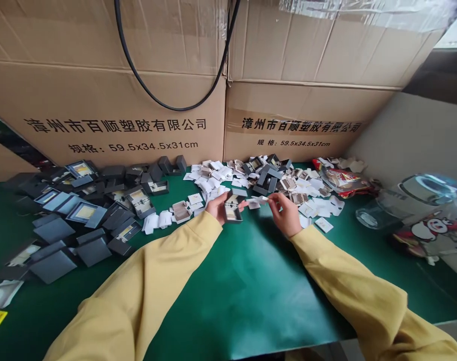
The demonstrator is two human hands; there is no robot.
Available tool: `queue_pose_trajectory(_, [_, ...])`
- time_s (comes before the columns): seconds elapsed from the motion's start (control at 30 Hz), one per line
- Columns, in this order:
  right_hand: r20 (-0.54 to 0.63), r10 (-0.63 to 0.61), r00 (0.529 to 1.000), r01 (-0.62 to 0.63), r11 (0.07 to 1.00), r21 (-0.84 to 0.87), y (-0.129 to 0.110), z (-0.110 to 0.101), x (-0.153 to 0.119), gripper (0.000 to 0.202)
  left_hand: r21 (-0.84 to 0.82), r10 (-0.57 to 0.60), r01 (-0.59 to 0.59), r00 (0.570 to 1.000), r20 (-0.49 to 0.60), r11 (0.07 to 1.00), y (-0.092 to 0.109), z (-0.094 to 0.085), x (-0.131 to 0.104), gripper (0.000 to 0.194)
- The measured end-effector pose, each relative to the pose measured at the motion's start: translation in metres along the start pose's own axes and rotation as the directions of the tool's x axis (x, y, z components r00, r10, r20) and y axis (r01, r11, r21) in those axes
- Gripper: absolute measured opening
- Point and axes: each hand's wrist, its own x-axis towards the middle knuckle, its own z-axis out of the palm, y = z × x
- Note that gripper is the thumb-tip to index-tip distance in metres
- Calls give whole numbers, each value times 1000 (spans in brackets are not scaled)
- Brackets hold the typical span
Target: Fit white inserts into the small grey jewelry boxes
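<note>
My left hand (215, 208) grips a small dark jewellery-type box (233, 209) with its lid up and a pale insert showing inside. To the right of it, my right hand (285, 214) is closed in a pinch on a small white card (265, 199), a short way from the box. Behind both hands lies a loose pile of white cards and small pale inserts (215, 174). Several more dark boxes (266, 179) sit among that pile, just beyond the gap between my hands.
A heap of dark boxes (93, 250), some open, covers the table's left side. Large cardboard cartons (131, 110) form a wall at the back, with a black cable (168, 106) hanging down. A red snack packet (343, 181) and a clear plastic cup (382, 210) stand at right.
</note>
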Motion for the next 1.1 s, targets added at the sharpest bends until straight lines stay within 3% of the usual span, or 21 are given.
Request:
queue_pose_trajectory(0.13, [110,177,978,-208,880,428,-21,27,13,22,-36,83,-87,991,-109,996,12,-2,-3,37])
queue_pose_trajectory(0.23, [192,268,944,-329,738,589,-22,45,19,22,-20,88,-93,979,-187,995,12,0,-3,31])
queue_pose_trajectory(0.43, [290,227,930,-360,728,584,-14,48,12,22,57,41,-29,977,-211,998,5,-1,1,23])
queue_pose_trajectory(0.63, [352,197,915,-386,683,620,-14,49,12,35,73,86,-74,979,-184,995,4,-1,4,23])
queue_pose_trajectory(0.73, [301,189,935,-339,724,601,-14,48,12,43,65,79,-69,980,-181,996,6,-2,5,29])
queue_pose_trajectory(0.9, [-33,138,990,-110,893,437,-21,40,8,17,49,-61,71,982,-177,996,5,-4,5,48])
queue_pose_trajectory(0.97, [-54,67,996,-41,921,386,-26,36,4,13,96,-67,87,979,-194,992,2,-3,2,44])
queue_pose_trajectory(1.1, [46,-90,995,71,945,321,-33,33,-1,10,183,-29,54,990,-138,982,-5,-1,-4,35])
